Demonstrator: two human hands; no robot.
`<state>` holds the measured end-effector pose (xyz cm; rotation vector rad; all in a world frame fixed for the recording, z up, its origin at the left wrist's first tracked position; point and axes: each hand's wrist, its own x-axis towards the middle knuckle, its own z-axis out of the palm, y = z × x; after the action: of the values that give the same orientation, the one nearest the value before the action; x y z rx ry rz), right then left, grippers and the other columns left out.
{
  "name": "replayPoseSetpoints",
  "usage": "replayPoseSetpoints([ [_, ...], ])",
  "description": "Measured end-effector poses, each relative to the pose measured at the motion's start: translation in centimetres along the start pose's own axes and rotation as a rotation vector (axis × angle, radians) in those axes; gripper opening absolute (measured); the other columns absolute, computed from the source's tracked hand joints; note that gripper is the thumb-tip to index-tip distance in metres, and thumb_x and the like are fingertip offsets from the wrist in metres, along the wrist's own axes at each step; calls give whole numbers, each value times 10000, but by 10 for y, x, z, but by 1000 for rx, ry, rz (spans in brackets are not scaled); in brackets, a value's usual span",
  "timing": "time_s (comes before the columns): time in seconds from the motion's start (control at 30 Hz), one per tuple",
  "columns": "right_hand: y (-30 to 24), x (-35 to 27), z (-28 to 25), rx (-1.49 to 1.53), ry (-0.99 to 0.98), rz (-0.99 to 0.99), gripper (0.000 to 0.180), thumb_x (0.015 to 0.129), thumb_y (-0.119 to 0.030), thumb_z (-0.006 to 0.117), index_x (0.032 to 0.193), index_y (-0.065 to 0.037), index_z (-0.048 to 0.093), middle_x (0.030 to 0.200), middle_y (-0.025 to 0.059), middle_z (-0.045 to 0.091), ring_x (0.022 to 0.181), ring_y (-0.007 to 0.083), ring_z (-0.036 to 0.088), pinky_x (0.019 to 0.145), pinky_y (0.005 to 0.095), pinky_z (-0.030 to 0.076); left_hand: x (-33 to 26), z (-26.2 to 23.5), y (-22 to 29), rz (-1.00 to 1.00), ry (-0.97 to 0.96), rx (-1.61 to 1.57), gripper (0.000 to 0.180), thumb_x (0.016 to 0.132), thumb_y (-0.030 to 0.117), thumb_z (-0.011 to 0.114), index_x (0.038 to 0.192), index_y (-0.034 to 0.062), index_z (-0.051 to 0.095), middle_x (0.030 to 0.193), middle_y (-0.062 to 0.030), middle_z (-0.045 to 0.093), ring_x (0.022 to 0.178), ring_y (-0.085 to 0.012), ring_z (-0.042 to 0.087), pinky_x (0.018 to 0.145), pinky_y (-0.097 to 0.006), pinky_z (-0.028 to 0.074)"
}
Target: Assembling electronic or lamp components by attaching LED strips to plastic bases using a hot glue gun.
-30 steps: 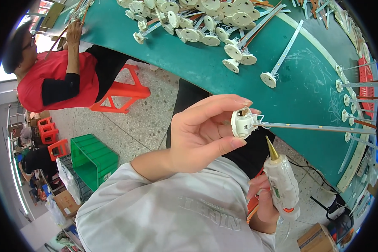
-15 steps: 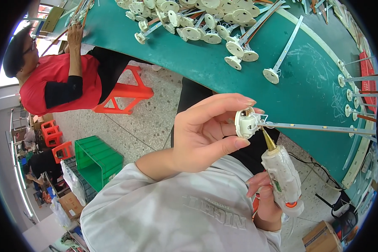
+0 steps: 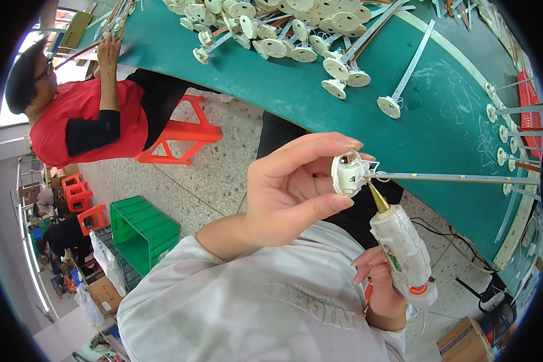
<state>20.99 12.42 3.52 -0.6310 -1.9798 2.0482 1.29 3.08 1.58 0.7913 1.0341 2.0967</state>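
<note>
Between the thumb and fingers of my left hand is a round white plastic end cap, held by its rim. A long, narrow LED strip runs from the cap out to the right, with thin white wires looped at the joint. My right hand grips a white hot glue gun with an orange-red part near its rear. Its brass nozzle points up and meets the strip's end beside the cap, though I cannot tell whether it touches. Fresh glue is too small to make out.
A green-topped table bears a heap of white caps with strips. One strip with cap lies apart; several more line the right edge near a red basket. A co-worker sits at left. A green crate stands on the floor.
My left hand with the cap and strip has shifted slightly left. The glue gun has moved left with it, its nozzle staying at the joint.
</note>
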Motion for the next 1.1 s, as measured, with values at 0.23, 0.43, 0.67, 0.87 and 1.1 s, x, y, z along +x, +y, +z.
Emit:
replayPoseSetpoints([
  [0.23, 2, -1, -3, -62, -18, -28, 260, 946, -275, 556, 944, -20, 508, 787, 158, 615, 551, 139, 544, 522, 281, 470, 0, 2, -1, -25, 37, 29, 498, 804, 47, 691, 1242, -62, 480, 1253, -230, 501, 1137, -360, 564, 945, -476, 485],
  [0.43, 1, 3, 1, 8, 26, -24, 275, 939, -278, 566, 921, -7, 522, 782, 150, 616, 546, 148, 548, 516, 280, 460, 1, -1, 0, -39, 23, 29, 522, 805, 73, 695, 1260, -45, 469, 1247, -232, 513, 1123, -366, 574, 953, -472, 472],
  [0.67, -4, 2, 2, -66, 111, 31, 180, 814, -176, 667, 939, -48, 693, 708, 10, 679, 528, 165, 613, 490, 261, 471, 1, -5, -1, -28, -9, -89, 527, 781, -103, 652, 1270, -85, 459, 1286, -199, 499, 1158, -259, 547, 971, -371, 458],
  [0.87, -5, 5, 2, -119, 111, 50, 149, 784, -190, 691, 891, -88, 709, 712, 18, 675, 520, 185, 602, 482, 278, 460, 2, -4, -5, 27, -15, -74, 500, 783, -115, 644, 1250, -93, 466, 1284, -202, 501, 1164, -278, 549, 981, -379, 459],
  [1.1, 9, 7, -15, -407, 102, -258, 313, 794, 78, 579, 1094, 61, 490, 827, 161, 654, 587, 116, 572, 542, 231, 449, 6, -4, -5, 79, 73, -35, 467, 805, -110, 622, 1245, -90, 466, 1225, -187, 553, 1159, -277, 556, 994, -378, 458],
])
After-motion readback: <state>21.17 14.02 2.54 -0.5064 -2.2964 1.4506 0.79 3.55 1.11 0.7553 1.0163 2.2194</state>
